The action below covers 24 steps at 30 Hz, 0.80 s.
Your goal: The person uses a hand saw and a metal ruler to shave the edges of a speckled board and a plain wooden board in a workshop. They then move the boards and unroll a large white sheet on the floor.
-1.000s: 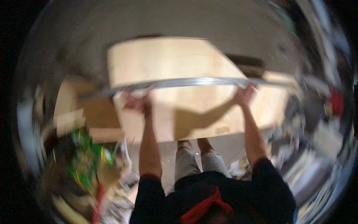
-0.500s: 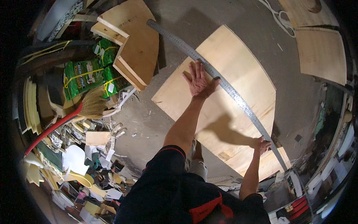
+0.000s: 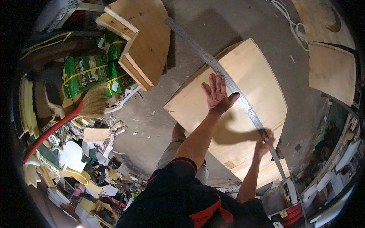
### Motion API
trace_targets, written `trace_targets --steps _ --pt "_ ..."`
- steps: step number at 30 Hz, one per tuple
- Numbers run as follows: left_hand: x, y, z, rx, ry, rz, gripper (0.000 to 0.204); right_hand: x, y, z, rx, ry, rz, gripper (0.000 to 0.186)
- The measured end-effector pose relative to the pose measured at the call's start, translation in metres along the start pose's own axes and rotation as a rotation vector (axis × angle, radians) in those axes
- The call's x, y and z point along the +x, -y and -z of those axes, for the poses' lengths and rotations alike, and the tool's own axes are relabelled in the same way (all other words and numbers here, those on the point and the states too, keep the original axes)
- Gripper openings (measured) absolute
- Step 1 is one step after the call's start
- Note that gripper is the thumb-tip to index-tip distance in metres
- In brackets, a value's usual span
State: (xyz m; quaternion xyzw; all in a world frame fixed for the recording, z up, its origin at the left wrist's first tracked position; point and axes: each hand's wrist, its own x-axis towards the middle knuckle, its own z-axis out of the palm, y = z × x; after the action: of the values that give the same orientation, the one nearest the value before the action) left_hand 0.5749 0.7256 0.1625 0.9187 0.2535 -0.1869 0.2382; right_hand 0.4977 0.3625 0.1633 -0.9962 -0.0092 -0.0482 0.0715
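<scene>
A long metal ruler (image 3: 249,110) lies slantwise across a pale wooden panel (image 3: 262,79) with one curved edge. Its far end sticks out past the panel over the floor. My left hand (image 3: 218,95) is open, fingers spread, pressing on the panel and the ruler's edge with the thumb on the metal. Lower down the ruler, my right hand (image 3: 263,146) has its fingers bent together at the ruler's edge. Whatever those fingers hold, if anything, is too small to make out. Shadows of the arm fall on the panel.
A wooden piece with battens (image 3: 150,49) stands at the far left, beside green packages (image 3: 85,72) tied with yellow straps. A red-handled broom (image 3: 57,129) lies by heaped scraps (image 3: 102,190). More wooden panels (image 3: 330,72) and a white cord (image 3: 292,24) are at the right.
My right hand has slid a little up the ruler, away from its near end. My left hand stays spread on the ruler and panel. The whole view has shifted slightly.
</scene>
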Motion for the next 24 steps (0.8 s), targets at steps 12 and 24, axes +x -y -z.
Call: trace_targets --steps 12,24 --pt "0.002 0.009 -0.024 -0.105 -0.209 -0.080 0.090 0.084 0.242 -0.071 0.029 -0.002 0.039 0.079" --pt "0.001 0.010 -0.032 -0.143 -0.267 -0.082 0.082 0.075 0.240 -0.086 -0.084 0.012 -0.026 0.090"
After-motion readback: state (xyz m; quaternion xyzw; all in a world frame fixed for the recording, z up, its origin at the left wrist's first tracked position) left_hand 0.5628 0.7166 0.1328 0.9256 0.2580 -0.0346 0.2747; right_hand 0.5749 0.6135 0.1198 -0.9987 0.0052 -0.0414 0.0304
